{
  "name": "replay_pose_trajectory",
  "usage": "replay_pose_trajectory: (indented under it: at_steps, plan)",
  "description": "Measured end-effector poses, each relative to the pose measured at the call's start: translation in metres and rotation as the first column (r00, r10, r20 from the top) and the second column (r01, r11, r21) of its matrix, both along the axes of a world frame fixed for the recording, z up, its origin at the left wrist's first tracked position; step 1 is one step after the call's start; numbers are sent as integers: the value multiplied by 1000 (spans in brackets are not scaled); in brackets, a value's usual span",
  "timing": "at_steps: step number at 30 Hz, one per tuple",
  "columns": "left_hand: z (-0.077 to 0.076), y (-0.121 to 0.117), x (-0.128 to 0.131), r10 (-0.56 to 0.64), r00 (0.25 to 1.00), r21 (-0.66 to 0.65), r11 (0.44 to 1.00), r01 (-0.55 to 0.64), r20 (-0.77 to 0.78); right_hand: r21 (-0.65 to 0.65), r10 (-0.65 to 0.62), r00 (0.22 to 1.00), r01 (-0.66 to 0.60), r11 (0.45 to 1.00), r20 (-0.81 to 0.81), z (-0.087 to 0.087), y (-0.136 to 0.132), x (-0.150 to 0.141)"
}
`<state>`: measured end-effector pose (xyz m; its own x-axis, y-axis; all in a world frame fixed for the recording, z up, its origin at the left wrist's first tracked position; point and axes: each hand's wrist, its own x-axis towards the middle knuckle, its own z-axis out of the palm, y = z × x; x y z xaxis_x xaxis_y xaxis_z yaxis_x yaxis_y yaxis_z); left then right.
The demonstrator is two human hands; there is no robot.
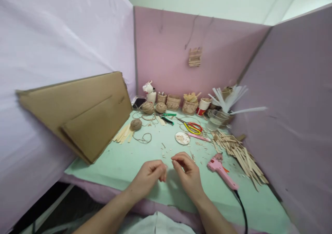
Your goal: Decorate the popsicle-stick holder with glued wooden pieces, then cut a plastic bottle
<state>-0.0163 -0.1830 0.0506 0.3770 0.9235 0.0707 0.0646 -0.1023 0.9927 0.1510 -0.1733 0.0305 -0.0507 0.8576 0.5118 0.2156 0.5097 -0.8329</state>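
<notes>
The left hand point(151, 175) curls its fingers inward above a pale green tabletop point(116, 165), while the right hand point(188, 174), just beside it, bends thumb and forefinger toward each other; whether either pinches anything is impossible to tell. To the right of the right hand lies a pink glue gun point(225, 176), its black cord point(242, 206) trailing toward the near edge. Farther right, wooden sticks point(241, 154) spread in a heap. Ahead of the hands sits a round white dish point(182, 143) of small scraps point(182, 137), with scissors point(193, 127) beyond it, handles red and yellow. Ahead and left of the left hand, a ball of twine point(136, 124) rests near folded cardboard point(101, 127).
</notes>
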Motion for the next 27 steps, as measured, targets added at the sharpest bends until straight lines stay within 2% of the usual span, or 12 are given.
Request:
replay_pose_trajectory:
  at_steps: [4,10,14,16,20,23,26,27]
  plan:
    - [2,-26,0,-76,997,-20,997,76,29,-6,33,999,-33,999,30,-2,-3,2]
    - [1,-47,3,-50,999,-89,995,51,7,60,82,994,-87,994,77,0,-13,6]
    - [-9,-60,4,-102,995,-215,971,104,22,71,98,992,-103,992,79,2,-17,10]
    - [-17,-67,1,-109,994,-241,965,101,-22,64,104,991,-109,992,81,1,-18,11]
    - [-36,-78,-14,-44,958,-101,995,16,-283,40,134,987,-138,990,87,-1,-20,10]
    - [-50,-83,-28,67,906,-43,995,-94,-417,35,160,983,-164,986,91,-2,-21,8]
    - [-65,-87,-41,117,898,40,993,-111,-425,8,169,978,-171,985,121,-2,-21,8]
    - [-70,-89,-46,178,896,66,984,-165,-407,-5,167,977,-168,986,133,-2,-21,8]
